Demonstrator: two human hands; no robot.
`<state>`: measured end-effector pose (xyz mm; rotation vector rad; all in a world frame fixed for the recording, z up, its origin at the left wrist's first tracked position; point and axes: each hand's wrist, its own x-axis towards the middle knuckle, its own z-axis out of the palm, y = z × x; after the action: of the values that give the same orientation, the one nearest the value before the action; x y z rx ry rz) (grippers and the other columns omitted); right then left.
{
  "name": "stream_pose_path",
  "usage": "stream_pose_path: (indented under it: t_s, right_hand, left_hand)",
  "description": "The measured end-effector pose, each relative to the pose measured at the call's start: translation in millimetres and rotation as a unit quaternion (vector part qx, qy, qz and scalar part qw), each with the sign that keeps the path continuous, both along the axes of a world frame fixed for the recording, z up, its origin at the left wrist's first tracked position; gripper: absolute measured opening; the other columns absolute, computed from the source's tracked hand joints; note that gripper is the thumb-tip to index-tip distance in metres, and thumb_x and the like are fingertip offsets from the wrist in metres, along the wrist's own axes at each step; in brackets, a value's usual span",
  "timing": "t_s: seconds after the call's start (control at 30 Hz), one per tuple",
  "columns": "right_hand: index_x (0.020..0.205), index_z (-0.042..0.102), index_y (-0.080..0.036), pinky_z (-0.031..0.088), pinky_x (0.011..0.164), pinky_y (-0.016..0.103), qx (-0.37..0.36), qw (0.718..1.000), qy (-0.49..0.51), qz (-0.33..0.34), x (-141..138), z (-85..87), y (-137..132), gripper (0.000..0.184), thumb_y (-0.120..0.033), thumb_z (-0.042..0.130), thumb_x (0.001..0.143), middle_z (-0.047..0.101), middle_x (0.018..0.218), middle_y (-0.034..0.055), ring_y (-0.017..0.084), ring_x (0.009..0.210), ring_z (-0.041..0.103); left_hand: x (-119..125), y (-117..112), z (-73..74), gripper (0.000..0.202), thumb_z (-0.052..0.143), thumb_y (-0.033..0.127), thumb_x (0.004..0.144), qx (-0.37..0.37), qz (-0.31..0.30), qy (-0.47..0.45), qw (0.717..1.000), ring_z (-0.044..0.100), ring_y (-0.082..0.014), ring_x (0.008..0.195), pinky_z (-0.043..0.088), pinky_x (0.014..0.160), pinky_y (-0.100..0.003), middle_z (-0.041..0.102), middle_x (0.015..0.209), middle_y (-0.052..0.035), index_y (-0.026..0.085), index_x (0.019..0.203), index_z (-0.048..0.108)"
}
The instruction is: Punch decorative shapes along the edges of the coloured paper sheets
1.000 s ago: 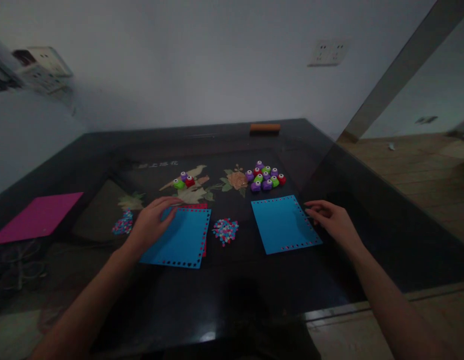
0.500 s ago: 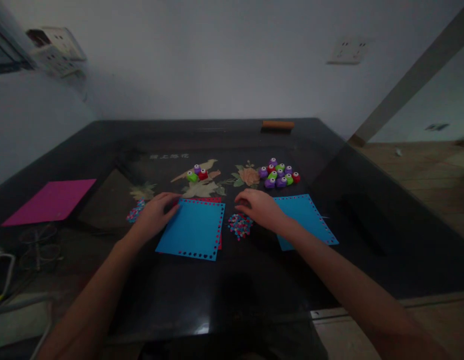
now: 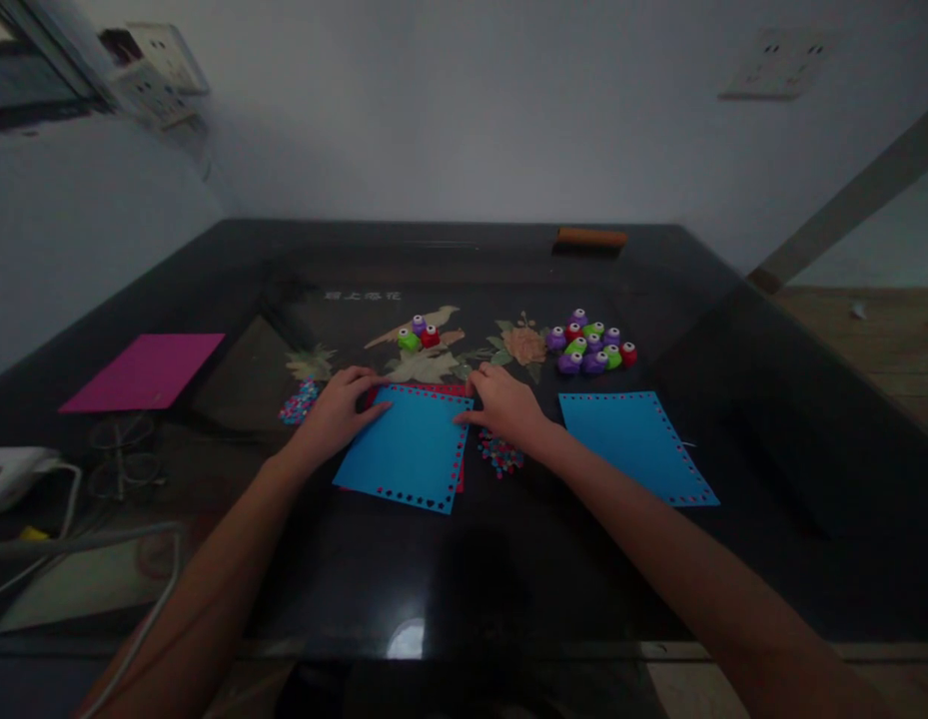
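A blue sheet of paper with small holes punched along its top, right and bottom edges lies on the dark table, slightly askew over a red sheet. My left hand has its thumb on the blue sheet's upper left edge, fingers near the top corner. At the upper right corner, my right hand takes the edge between thumb and fingers. Partly beneath the right hand is a pile of tiny punched paper bits. Another pile of bits lies left of my left hand.
Several purple, red and green craft punches cluster at right, and three more punches stand behind the sheets. A second punched blue sheet lies right, a pink sheet left. An orange-brown roll is at the back.
My right hand has moved left from above the pile of bits to the blue sheet's corner. My left thumb reaches further over the sheet. The whole view has shifted slightly.
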<state>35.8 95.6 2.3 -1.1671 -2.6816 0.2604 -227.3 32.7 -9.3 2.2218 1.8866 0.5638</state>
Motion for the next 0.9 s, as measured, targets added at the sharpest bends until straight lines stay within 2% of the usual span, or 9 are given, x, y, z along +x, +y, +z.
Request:
stream_pose_path:
  t_s: [0.33, 0.6, 0.7, 0.8, 0.9]
  right_hand:
    - [0.085, 0.056, -0.018, 0.036, 0.064, 0.028, -0.073, 0.995, 0.061, -0.008, -1, -2.0, 3, 0.032, -0.037, 0.075, 0.07, 0.055, 0.094, 0.0051, 0.019, 0.084, 0.053]
    - [0.076, 0.059, -0.016, 0.031, 0.06, 0.027, -0.136, 0.985, 0.106, -0.006, -4, -0.1, 4, 0.019, -0.027, 0.073, 0.071, 0.056, 0.083, 0.0033, 0.016, 0.072, 0.049]
    - [0.074, 0.058, -0.016, 0.033, 0.06, 0.026, -0.157, 0.978, 0.134, 0.001, -6, 3.5, 4, 0.016, -0.028, 0.069, 0.075, 0.057, 0.075, 0.0015, 0.014, 0.069, 0.05]
    - [0.068, 0.056, -0.016, 0.035, 0.058, 0.025, -0.189, 0.965, 0.18, 0.004, -6, 8.6, 3, 0.018, -0.029, 0.065, 0.078, 0.056, 0.066, -0.0006, 0.012, 0.064, 0.051]
    - [0.064, 0.051, -0.018, 0.037, 0.057, 0.025, -0.274, 0.926, 0.26, -0.013, -6, 11.6, 1, 0.021, -0.027, 0.062, 0.078, 0.054, 0.057, -0.0024, 0.012, 0.056, 0.053]
  left_hand:
    - [4, -1, 2.9, 0.025, 0.057, 0.03, 0.081, 0.021, -0.006, 0.0, 1.0, 0.053, -0.0272, 0.103, 0.042, 0.092, -0.042, 0.058, 0.106, -0.01, 0.017, 0.103, 0.056]
    - [9, -3, 4.6, 0.034, 0.056, 0.025, 0.079, 0.02, 0.033, -0.063, 0.997, 0.058, -0.0244, 0.094, 0.048, 0.084, -0.039, 0.058, 0.106, -0.0085, 0.018, 0.112, 0.055]
    - [8, -2, 6.1, 0.032, 0.057, 0.025, 0.077, 0.031, 0.077, -0.119, 0.989, 0.058, -0.0233, 0.09, 0.048, 0.082, -0.038, 0.06, 0.099, -0.0063, 0.019, 0.108, 0.059]
    - [6, -2, 12.0, 0.034, 0.061, 0.031, 0.074, -0.002, 0.134, -0.234, 0.963, 0.06, -0.0222, 0.082, 0.05, 0.074, -0.035, 0.06, 0.088, -0.0039, 0.019, 0.106, 0.061]
    - [6, -3, 17.4, 0.038, 0.065, 0.038, 0.071, -0.034, 0.171, -0.346, 0.922, 0.061, -0.0211, 0.078, 0.049, 0.065, -0.031, 0.062, 0.087, -0.0045, 0.018, 0.103, 0.062]
